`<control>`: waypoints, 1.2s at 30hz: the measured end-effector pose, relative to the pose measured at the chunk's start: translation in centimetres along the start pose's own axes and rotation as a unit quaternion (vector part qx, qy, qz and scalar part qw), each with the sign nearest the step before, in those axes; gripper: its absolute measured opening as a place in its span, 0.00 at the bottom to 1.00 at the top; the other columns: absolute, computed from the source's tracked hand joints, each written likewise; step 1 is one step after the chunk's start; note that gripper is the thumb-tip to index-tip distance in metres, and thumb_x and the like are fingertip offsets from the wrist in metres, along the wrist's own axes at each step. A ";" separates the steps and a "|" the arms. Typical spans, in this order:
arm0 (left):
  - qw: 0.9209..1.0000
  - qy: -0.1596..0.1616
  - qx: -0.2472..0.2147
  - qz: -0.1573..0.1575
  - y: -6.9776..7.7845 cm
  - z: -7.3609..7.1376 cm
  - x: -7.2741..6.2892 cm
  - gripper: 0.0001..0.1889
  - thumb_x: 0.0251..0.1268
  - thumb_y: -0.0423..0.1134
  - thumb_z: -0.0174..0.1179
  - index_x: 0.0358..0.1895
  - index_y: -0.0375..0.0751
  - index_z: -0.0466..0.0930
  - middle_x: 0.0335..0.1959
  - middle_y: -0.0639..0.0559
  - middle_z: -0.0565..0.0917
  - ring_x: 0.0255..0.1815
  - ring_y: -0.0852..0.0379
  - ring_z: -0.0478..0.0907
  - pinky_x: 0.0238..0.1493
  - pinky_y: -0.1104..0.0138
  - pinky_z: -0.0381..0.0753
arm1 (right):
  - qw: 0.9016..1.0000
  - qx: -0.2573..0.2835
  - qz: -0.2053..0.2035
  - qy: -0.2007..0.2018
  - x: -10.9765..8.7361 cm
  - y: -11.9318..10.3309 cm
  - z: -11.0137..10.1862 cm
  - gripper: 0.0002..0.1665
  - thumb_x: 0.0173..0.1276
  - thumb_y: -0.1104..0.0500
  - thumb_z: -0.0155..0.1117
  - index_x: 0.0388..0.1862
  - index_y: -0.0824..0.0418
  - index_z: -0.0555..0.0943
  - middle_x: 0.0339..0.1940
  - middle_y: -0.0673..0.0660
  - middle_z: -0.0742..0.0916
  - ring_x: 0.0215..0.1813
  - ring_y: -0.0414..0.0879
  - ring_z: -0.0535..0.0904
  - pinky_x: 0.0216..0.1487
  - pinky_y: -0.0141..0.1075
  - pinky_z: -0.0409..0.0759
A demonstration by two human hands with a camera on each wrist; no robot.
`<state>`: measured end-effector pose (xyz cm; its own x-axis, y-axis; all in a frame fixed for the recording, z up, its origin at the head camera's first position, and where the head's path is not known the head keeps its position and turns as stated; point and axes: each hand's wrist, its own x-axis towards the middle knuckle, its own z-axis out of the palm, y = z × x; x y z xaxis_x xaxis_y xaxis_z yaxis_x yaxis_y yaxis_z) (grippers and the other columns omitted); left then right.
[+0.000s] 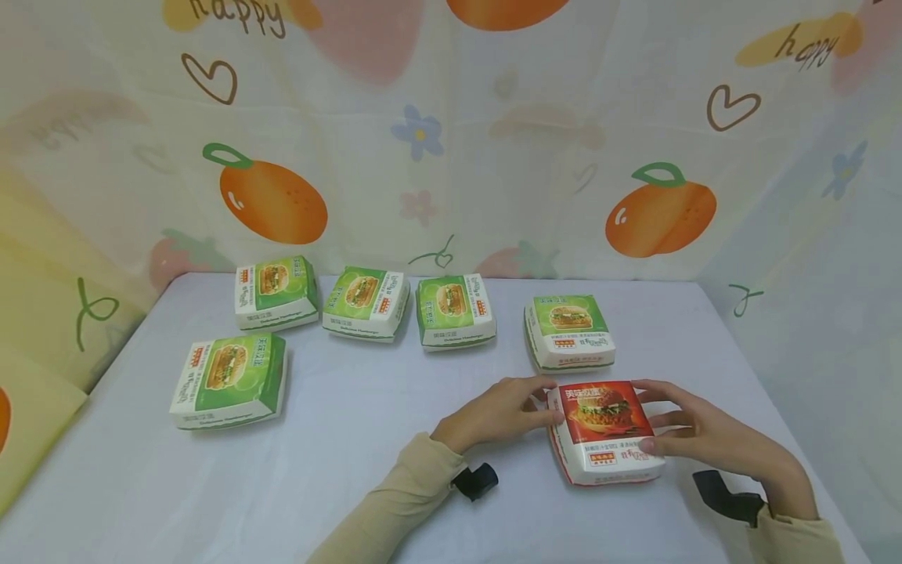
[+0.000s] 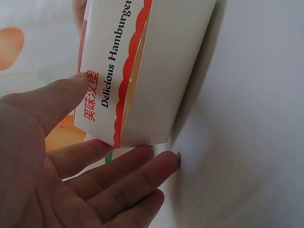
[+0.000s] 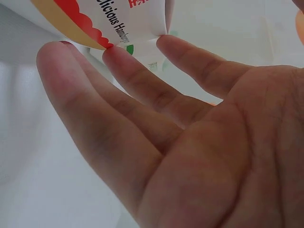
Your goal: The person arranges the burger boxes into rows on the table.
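A red-and-white hamburger box with a burger picture on its lid sits on the table at the front right. My left hand is at its left side, thumb touching the side wall and the other fingers extended around the back corner. On the opposite side is my right hand, its fingers spread and nearly straight, fingertips at the box's edge. The left wrist view shows the box's side wall with a red scalloped lid edge, slightly apart from the base. In the right wrist view, fingertips meet the box's printed side.
Just behind the red box stands a green hamburger box. Several more green boxes are farther left, among them one at the back and one nearer the front. A patterned cloth hangs behind the white table.
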<state>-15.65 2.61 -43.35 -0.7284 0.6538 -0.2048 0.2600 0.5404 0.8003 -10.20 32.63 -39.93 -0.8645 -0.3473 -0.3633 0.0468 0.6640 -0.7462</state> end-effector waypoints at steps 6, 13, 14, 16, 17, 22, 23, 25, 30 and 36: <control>1.000 0.000 0.014 0.008 -0.1 0.0 0.0 0.30 0.68 0.56 0.61 0.69 0.48 0.71 0.53 0.51 0.83 0.44 0.64 0.78 0.46 0.73 0.79 | 1.000 -0.006 -0.001 0.001 0.0 0.0 0.1 0.52 0.63 0.50 0.71 0.77 0.66 0.54 0.72 0.76 0.65 0.62 0.68 0.75 0.49 0.52 0.86; 1.000 -0.002 0.022 0.009 -0.1 -0.2 0.0 0.29 0.68 0.56 0.61 0.68 0.46 0.72 0.52 0.52 0.84 0.43 0.65 0.78 0.45 0.74 0.78 | 1.000 0.000 0.005 -0.003 0.1 -0.2 0.1 0.52 0.64 0.50 0.70 0.78 0.65 0.53 0.74 0.76 0.63 0.62 0.68 0.75 0.49 0.52 0.86; 1.000 -0.002 0.022 0.008 -0.1 -0.2 0.0 0.29 0.68 0.56 0.61 0.68 0.46 0.72 0.52 0.52 0.84 0.43 0.65 0.78 0.45 0.74 0.78 | 1.000 0.002 0.007 -0.005 0.1 -0.2 0.1 0.52 0.64 0.50 0.70 0.78 0.64 0.53 0.73 0.76 0.63 0.62 0.68 0.75 0.49 0.52 0.86; 1.000 -0.004 0.023 0.007 -0.2 -0.2 0.0 0.29 0.68 0.56 0.61 0.68 0.47 0.72 0.52 0.52 0.83 0.43 0.65 0.78 0.45 0.74 0.79 | 1.000 0.006 0.010 -0.007 0.1 -0.3 0.1 0.52 0.65 0.50 0.70 0.78 0.64 0.52 0.73 0.76 0.64 0.61 0.67 0.76 0.49 0.52 0.86; 1.000 -0.004 0.023 0.006 -0.2 -0.2 0.0 0.30 0.68 0.56 0.61 0.68 0.47 0.71 0.52 0.52 0.83 0.43 0.65 0.78 0.45 0.74 0.79 | 1.000 0.009 0.012 -0.008 0.1 -0.3 0.1 0.52 0.65 0.51 0.70 0.78 0.64 0.52 0.73 0.76 0.64 0.61 0.67 0.76 0.48 0.52 0.86; 1.000 -0.005 0.026 0.006 -0.2 -0.1 0.1 0.30 0.68 0.56 0.61 0.68 0.46 0.72 0.52 0.52 0.84 0.43 0.65 0.78 0.45 0.74 0.79 | 1.000 0.005 0.013 -0.007 0.0 -0.3 0.1 0.52 0.64 0.50 0.70 0.78 0.64 0.53 0.72 0.77 0.65 0.61 0.66 0.77 0.49 0.51 0.86; 1.000 -0.005 0.027 0.008 -0.2 -0.2 0.1 0.29 0.68 0.56 0.61 0.68 0.46 0.72 0.52 0.52 0.84 0.44 0.65 0.78 0.45 0.74 0.79 | 1.000 0.004 0.013 -0.006 0.0 -0.3 0.1 0.52 0.64 0.50 0.70 0.78 0.64 0.53 0.72 0.77 0.65 0.61 0.66 0.77 0.49 0.51 0.86; 0.999 -0.004 0.030 0.012 -0.1 -0.2 0.1 0.29 0.68 0.56 0.61 0.67 0.45 0.72 0.52 0.51 0.84 0.43 0.65 0.78 0.46 0.74 0.79 | 1.000 0.003 0.012 -0.005 0.0 -0.2 0.1 0.52 0.64 0.50 0.70 0.78 0.64 0.53 0.72 0.77 0.65 0.61 0.67 0.77 0.49 0.52 0.86; 0.999 -0.004 0.032 0.018 -0.1 -0.2 0.1 0.29 0.68 0.55 0.61 0.67 0.44 0.72 0.52 0.51 0.84 0.43 0.65 0.78 0.45 0.74 0.79 | 1.000 0.003 0.005 -0.004 -0.1 -0.2 0.0 0.51 0.65 0.51 0.70 0.78 0.64 0.53 0.72 0.77 0.66 0.61 0.67 0.77 0.49 0.51 0.86; 0.999 -0.002 0.031 0.013 0.0 -0.3 -0.1 0.30 0.68 0.55 0.61 0.68 0.43 0.71 0.54 0.50 0.84 0.42 0.65 0.78 0.45 0.74 0.79 | 1.000 0.007 0.001 -0.006 -0.2 -0.2 -0.1 0.50 0.65 0.52 0.69 0.77 0.64 0.54 0.70 0.76 0.68 0.60 0.65 0.78 0.48 0.51 0.86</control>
<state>-15.78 2.44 -43.18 -0.7183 0.6704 -0.1859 0.3178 0.5539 0.7696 -10.07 32.66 -39.61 -0.8587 -0.3532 -0.3713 0.0563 0.6552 -0.7533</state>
